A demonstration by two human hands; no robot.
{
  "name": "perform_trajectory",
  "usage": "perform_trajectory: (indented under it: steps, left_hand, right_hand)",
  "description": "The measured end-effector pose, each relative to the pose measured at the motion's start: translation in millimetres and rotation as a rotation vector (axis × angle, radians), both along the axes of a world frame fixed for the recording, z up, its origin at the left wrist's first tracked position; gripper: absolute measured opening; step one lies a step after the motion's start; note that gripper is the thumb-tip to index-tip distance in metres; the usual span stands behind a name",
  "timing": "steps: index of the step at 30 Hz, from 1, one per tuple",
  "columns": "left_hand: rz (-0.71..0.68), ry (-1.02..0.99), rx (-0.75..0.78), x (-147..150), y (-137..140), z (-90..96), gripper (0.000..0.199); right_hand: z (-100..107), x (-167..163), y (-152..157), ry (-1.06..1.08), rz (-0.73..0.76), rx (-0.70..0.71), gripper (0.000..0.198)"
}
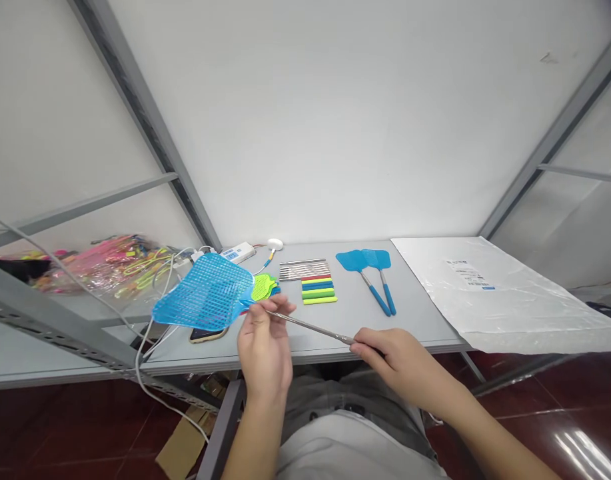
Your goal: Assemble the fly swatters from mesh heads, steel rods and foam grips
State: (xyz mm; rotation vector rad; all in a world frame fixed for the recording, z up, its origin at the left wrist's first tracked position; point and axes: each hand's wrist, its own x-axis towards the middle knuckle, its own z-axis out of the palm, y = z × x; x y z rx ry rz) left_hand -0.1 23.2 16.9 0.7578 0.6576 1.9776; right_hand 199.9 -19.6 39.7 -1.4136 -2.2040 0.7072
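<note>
Left hand [265, 350]: thumb and fingers close on the neck of the blue swatter head [205, 293], outer fingers loose. Right hand [392, 360]: fist wrapped round the near end of the metal rod [312, 327]; can't tell what's inside the palm. Rod spans the gap between both sets of fingers, tilted; head sticks out beyond the left fingertips, over the table edge [200, 365].

Handling, my read: light overall. Mesh head is thin, floppy plastic, so hold the neck, not the mesh. Rod looks stiff lengthwise, but slim and smooth; bare fingers may slip or let it spin, and side load could bend it. Best holds: neck left, rod end right, in line. Coloured grips [319, 293] lie beyond the fingers, between the hands.
</note>
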Motion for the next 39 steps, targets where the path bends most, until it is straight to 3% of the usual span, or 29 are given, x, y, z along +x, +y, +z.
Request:
perform_trajectory:
  steps: [5,7,11,13,16,21,25,28,31,36,39]
  left_hand:
    - [0.095,-0.041,-0.024,-2.5,7.0,-3.2,0.029]
    - [0.029,0.007,-0.066,13.7,2.3,-9.2,0.031]
    - [-0.266,0.132,-0.117,47.1,-11.8,-21.6,0.032]
    - [-0.266,0.144,-0.101,52.2,-15.7,-23.8,0.031]
    - [-0.151,0.067,-0.068,40.3,-12.2,-19.7,0.028]
    - [0.035,-0.108,-0.055,-10.1,9.7,-4.9,0.029]
    - [0.084,-0.143,-0.065,-40.1,21.9,-1.8,0.029]
    - [0.073,-0.144,-0.086,-40.6,26.0,-6.9,0.028]
    - [0.001,-0.110,-0.124,-24.3,27.1,-15.2,0.027]
    - [-0.280,0.029,-0.212,11.1,20.4,-26.2,0.032]
    - [-0.326,0.074,-0.218,22.0,15.2,-28.3,0.033]
  right_hand:
    - [-6.2,-0.8,7.0,-0.103,0.023,0.118,0.038]
    - [-7.6,0.3,10.2,-0.128,0.003,0.154,0.037]
    - [-9.5,3.2,12.4,-0.159,-0.025,0.226,0.032]
    - [-10.0,3.1,11.4,-0.163,-0.017,0.234,0.033]
    - [-10.2,3.1,9.9,-0.168,-0.004,0.227,0.036]
    - [-12.1,17.4,13.1,-0.207,0.019,0.199,0.034]
    - [-14.3,36.4,17.2,-0.218,0.050,0.170,0.034]
    - [-15.9,47.2,18.3,-0.208,0.038,0.153,0.034]
    - [-20.3,51.6,20.7,-0.180,-0.020,0.154,0.031]
    - [-31.6,42.9,28.7,-0.178,-0.044,0.157,0.028]
    - [-35.0,32.1,30.9,-0.178,-0.057,0.186,0.024]
